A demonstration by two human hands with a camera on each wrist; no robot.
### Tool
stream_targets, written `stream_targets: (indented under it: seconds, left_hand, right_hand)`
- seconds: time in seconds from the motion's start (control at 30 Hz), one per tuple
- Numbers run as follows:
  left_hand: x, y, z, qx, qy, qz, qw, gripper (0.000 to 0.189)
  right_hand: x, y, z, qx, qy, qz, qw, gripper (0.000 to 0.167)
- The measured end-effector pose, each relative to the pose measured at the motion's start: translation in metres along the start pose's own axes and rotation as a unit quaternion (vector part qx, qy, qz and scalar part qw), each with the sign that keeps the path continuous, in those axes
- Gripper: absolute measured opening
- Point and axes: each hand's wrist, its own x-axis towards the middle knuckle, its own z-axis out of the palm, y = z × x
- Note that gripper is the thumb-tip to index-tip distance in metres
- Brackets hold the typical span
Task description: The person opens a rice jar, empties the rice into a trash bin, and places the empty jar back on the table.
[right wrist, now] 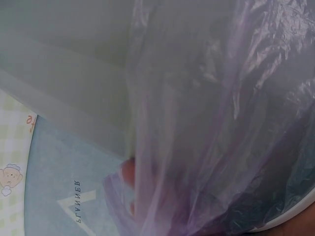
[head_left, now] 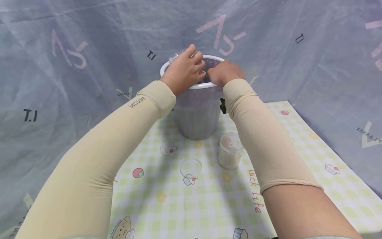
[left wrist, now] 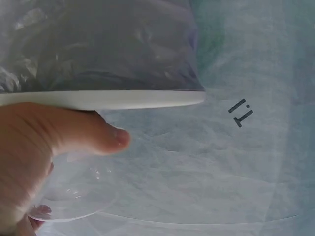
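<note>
A grey bin [head_left: 197, 122] with a white rim [head_left: 203, 85] stands at the back of the table, lined with a thin purple bin bag [right wrist: 172, 123]. My left hand [head_left: 186, 68] is over the rim's left side. Its fingers hold a clear, rounded plastic piece [left wrist: 78, 189], whose exact kind cannot be told. The thumb [left wrist: 106, 137] lies just by the rim. My right hand [head_left: 225, 73] is at the rim's right side and grips the bag. In the right wrist view its fingertips show partly through the purple film; the rest is hidden.
A clear jar [head_left: 229, 156] with whitish contents stands in front of the bin, near my right forearm. A round clear lid [head_left: 191, 168] lies flat to its left. Behind the bin's right side a small black object [head_left: 222, 106] shows. Grey printed fabric [head_left: 104, 43] hangs close behind.
</note>
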Motion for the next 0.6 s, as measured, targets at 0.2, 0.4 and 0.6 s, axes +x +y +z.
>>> stream_targets:
  seconds: [0.2, 0.4, 0.6]
  left_hand:
    - [-0.009, -0.019, -0.003, -0.051, 0.037, -0.099, 0.9931, 0.034]
    - [-0.015, -0.039, -0.005, 0.019, 0.192, -0.201, 0.9605, 0.045]
    - [-0.015, -0.022, -0.002, 0.012, 0.073, -0.094, 0.9928, 0.040]
  right_hand:
    - [-0.003, 0.001, -0.002, -0.013, 0.001, -0.017, 0.9998, 0.083]
    - [-0.004, 0.004, -0.008, -0.015, -0.003, -0.024, 0.9996, 0.080]
    - [-0.003, 0.006, -0.007, -0.019, 0.004, -0.024, 0.9995, 0.078]
